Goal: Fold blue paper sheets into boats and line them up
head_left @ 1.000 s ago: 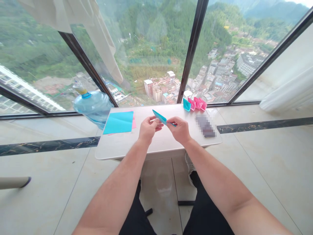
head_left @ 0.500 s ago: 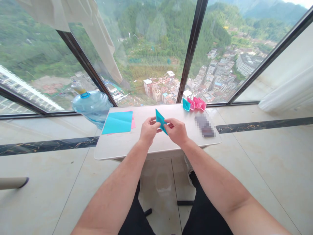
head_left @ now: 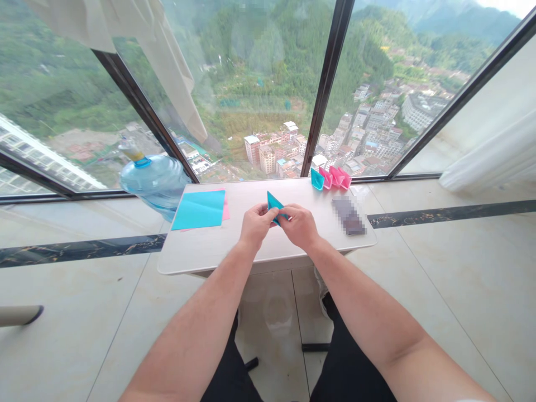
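A piece of folded blue paper (head_left: 274,201), pointed at its upper left, is held above the middle of the white table. My left hand (head_left: 258,224) pinches its left side, thumb across the near face. On the other side my right hand (head_left: 298,224) grips it with thumb and fingers. The two thumbs nearly meet at the paper's centre, and the fingers cover its lower part. Beyond, near the table's back right edge, stand a blue folded paper boat (head_left: 317,179) and several pink paper boats (head_left: 335,177) in a row.
Blue paper sheets (head_left: 198,210) lie on the left of the table (head_left: 209,251), with pink paper (head_left: 226,207) showing beneath. A blurred dark flat object (head_left: 349,215) rests at the right. A large water bottle (head_left: 154,181) stands by the window, left of the table.
My hands have drawn closer together on the folded blue paper, the thumbs now nearly meeting. Less of the paper shows, and its upper tip sits slightly lower.
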`<state>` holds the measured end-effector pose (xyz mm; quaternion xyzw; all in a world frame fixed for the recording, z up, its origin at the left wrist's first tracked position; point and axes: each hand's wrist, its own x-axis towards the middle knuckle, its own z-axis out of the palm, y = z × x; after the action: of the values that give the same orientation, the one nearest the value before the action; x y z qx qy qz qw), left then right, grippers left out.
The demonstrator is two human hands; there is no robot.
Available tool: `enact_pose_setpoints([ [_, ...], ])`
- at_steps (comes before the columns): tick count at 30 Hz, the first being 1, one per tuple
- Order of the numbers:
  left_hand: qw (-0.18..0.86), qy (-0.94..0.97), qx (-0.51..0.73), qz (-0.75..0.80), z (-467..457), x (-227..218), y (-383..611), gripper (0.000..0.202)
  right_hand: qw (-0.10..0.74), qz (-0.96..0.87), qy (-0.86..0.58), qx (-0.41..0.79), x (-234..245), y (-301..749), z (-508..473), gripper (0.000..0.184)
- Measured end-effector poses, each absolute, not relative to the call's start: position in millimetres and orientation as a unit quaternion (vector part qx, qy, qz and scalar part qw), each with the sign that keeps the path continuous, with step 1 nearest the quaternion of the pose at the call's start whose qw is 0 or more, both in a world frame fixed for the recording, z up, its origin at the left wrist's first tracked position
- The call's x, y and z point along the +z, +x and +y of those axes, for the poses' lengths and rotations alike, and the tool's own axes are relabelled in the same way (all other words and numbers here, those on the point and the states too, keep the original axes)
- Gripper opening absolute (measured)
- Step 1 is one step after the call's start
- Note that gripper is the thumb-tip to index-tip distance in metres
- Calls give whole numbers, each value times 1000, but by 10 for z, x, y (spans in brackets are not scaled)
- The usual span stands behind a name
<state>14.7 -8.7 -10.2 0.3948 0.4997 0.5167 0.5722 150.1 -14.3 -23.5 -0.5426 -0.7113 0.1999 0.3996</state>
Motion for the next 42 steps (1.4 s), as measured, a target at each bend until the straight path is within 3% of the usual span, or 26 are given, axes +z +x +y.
enact_pose_setpoints([
  [5, 572, 396, 503, 514, -80, -103, 141, 23, 420, -627, -592, 283, -221, 1502, -106, 19],
  [8, 591, 388, 498, 501, -73, -124, 133, 27, 421, -610, -592, 317, -202, 1506, -100, 18],
  [15, 611, 357, 508, 491, -33, -170, 114, 39, 416, -616, -598, 302, -181, 1515, -111, 26],
  [20, 597, 346, 509, 514, -38, -141, 121, 47, 380, -674, -579, 259, -183, 1513, -125, 12],
  [28, 515, 337, 533, 580, 31, -227, 123, 25, 246, -738, -611, 146, -198, 1464, -199, 18],
  [42, 488, 352, 554, 575, 58, -259, 99, 19, 250, -736, -612, 147, -247, 1405, -223, 21],
])
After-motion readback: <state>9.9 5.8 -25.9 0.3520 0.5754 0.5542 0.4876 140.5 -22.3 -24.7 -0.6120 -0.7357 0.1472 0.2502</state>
